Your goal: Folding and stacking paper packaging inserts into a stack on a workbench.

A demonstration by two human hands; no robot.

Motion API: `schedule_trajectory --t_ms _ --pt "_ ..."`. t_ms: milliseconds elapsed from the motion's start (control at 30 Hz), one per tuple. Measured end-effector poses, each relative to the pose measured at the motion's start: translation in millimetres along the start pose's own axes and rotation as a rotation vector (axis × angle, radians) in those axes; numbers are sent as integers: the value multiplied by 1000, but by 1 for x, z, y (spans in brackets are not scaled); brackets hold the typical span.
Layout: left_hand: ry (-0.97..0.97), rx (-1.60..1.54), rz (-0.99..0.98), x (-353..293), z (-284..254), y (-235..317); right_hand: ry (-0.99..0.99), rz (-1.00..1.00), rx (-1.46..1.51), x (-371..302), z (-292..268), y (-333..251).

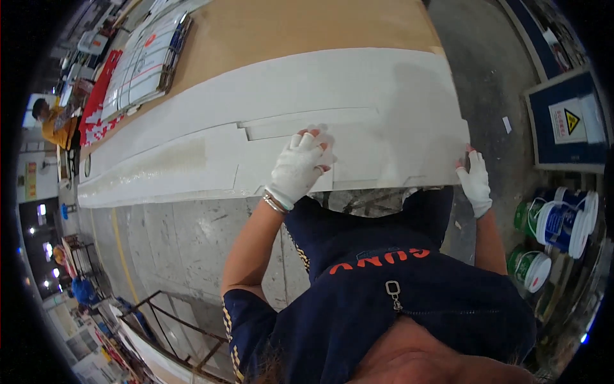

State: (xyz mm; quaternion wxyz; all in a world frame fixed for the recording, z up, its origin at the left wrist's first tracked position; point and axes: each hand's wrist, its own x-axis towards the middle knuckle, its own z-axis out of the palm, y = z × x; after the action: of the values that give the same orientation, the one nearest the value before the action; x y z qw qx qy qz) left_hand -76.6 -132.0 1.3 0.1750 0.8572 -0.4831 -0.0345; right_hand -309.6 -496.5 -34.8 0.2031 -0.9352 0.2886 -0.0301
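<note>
Across the top, a surface [320,22] is bearing a white board [288,83], a bundle [144,67] crowding upper left, buckets [561,224] standing right, beyond the edge the right hand [476,182] is touching, grip unclear; the left hand [295,169] is resting midboard, fingers apart.

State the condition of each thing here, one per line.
Board: lying flat, cut lines showing
Left hand: gloved, open, resting on board
Right hand: gloved, open, at board's edge
Bundle: strapped, lying flat
Bracelet: worn on left wrist
Buckets: grouped, lids unclear
</note>
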Motion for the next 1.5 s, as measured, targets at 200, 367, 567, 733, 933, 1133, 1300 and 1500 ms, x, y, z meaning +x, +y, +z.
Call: schedule_trajectory --t_ms 200,367,567,733,933,1133,1300,1500 --pt "-74 33 82 8 40 28 22 34 409 -30 2 25" --pt "-51 25 72 10 48 31 -122 16 627 -34 -7 27" --pt "-34 61 95 9 47 26 143 -228 101 -37 11 33" --pt "7 -1 71 9 49 29 112 -195 110 -46 10 22" --pt "-82 40 72 10 35 40 176 -44 467 -47 25 30" --pt "-72 33 85 10 38 38 65 206 1056 -54 27 29" --pt "-106 22 17 11 28 44 132 286 1266 -52 15 15" --pt "-47 65 111 14 34 40 88 -292 487 -27 -33 23"
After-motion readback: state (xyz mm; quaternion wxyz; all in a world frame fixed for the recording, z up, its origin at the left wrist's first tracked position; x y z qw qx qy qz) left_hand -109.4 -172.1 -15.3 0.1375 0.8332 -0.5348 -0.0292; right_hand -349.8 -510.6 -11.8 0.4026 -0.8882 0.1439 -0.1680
